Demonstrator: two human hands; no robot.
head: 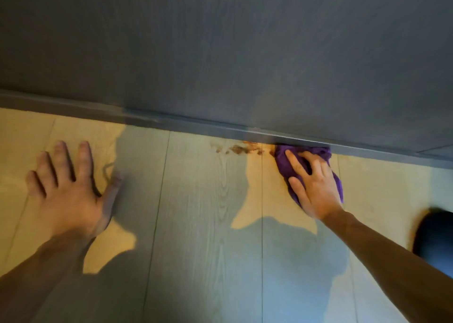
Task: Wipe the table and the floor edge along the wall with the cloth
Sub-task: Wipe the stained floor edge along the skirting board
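Note:
A purple cloth (pixel 284 162) lies bunched on the pale wood-grain floor (pixel 201 224), pressed against the grey skirting board (pixel 171 122) at the foot of the wall. My right hand (pixel 313 185) lies flat on top of the cloth with fingers spread and holds it down. Brown dirt smears (pixel 239 148) sit on the floor along the skirting, just left of the cloth. My left hand (pixel 71 187) rests flat on the floor far to the left, palm down, fingers apart, holding nothing.
The grey wall (pixel 245 52) fills the upper half of the view. A dark rounded object (pixel 434 236) sits at the right edge on the floor. Shadows of my arms and head fall across the floorboards.

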